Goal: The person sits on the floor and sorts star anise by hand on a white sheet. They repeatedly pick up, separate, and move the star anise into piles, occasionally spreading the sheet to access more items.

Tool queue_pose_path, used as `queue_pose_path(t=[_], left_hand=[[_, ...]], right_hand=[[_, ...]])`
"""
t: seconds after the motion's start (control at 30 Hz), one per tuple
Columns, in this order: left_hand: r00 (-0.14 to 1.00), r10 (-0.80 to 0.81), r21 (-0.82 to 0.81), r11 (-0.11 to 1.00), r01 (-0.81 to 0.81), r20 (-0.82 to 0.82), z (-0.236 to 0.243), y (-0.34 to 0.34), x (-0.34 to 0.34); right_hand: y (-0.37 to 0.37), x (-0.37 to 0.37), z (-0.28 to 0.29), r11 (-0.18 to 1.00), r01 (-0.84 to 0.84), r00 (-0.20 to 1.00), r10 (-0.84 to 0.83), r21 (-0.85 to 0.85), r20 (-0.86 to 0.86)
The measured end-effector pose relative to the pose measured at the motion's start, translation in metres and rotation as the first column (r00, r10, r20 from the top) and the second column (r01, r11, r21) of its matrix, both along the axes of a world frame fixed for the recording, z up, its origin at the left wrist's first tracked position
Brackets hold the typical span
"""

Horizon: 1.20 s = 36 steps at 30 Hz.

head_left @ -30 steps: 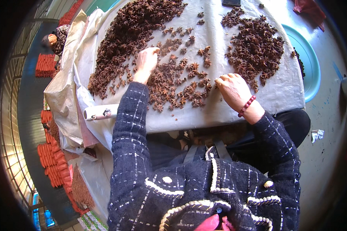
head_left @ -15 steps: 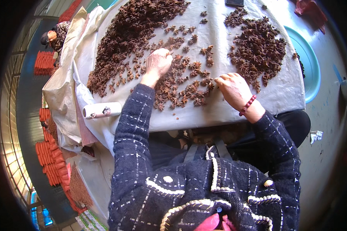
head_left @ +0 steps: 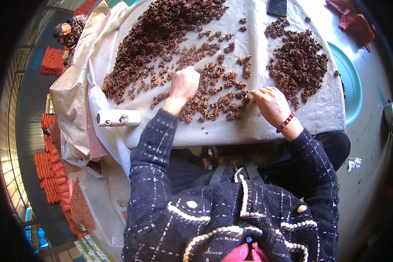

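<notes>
My left hand is closed in a fist over loose star anise spread across the middle of a pale cloth-covered table. Its fingertips are hidden, so any content is out of sight. To the right, my right hand, with a dark red bead bracelet at the wrist, has its thumb and fingers pinched together at the edge of the same scatter. Whatever lies in that pinch is too small to make out. A large heap of star anise fills the far left, and a smaller pile sits beyond my right hand.
A white cylindrical can or flask lies on its side by my left forearm. A dark phone rests at the far edge. Beside the table stands a turquoise basin. Orange-red sacks are stacked at left, where another person is.
My left hand has drawn a little nearer to me over the scatter, still closed. My right hand stays pinched at nearly the same place. The whole view has turned slightly.
</notes>
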<state>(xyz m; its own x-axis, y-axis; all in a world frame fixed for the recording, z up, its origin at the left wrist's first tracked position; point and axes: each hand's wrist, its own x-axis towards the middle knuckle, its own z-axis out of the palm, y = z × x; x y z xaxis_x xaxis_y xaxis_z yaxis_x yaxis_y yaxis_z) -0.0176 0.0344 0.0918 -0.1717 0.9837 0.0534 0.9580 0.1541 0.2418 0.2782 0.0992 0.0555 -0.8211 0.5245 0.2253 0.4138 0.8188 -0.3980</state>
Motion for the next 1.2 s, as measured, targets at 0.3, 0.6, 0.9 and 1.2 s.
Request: queue_pose_path(t=[0.3, 0.6, 0.9, 1.2], left_hand=[[0.909, -0.288, 0.067, 0.957, 0.281, 0.301, 0.010, 0.028, 0.035], [0.994, 0.107, 0.106, 0.989, -0.106, 0.004, -0.056, 0.100, -0.040], [0.973, 0.088, 0.223, 0.974, -0.039, -0.213, -0.051, 0.033, -0.045], [0.968, 0.203, 0.128, 0.967, -0.222, 0.150, -0.010, 0.027, -0.028]], right_hand=[[-0.008, -0.004, -0.002, 0.999, -0.045, 0.999, 0.045, -0.021, 0.010], [-0.004, 0.000, 0.001, 0.999, -0.051, 0.997, 0.051, 0.000, 0.050], [-0.006, -0.002, 0.001, 0.999, -0.045, 0.998, 0.045, 0.001, 0.052], [-0.006, 0.000, -0.001, 0.999, -0.050, 0.995, 0.049, 0.011, 0.087]])
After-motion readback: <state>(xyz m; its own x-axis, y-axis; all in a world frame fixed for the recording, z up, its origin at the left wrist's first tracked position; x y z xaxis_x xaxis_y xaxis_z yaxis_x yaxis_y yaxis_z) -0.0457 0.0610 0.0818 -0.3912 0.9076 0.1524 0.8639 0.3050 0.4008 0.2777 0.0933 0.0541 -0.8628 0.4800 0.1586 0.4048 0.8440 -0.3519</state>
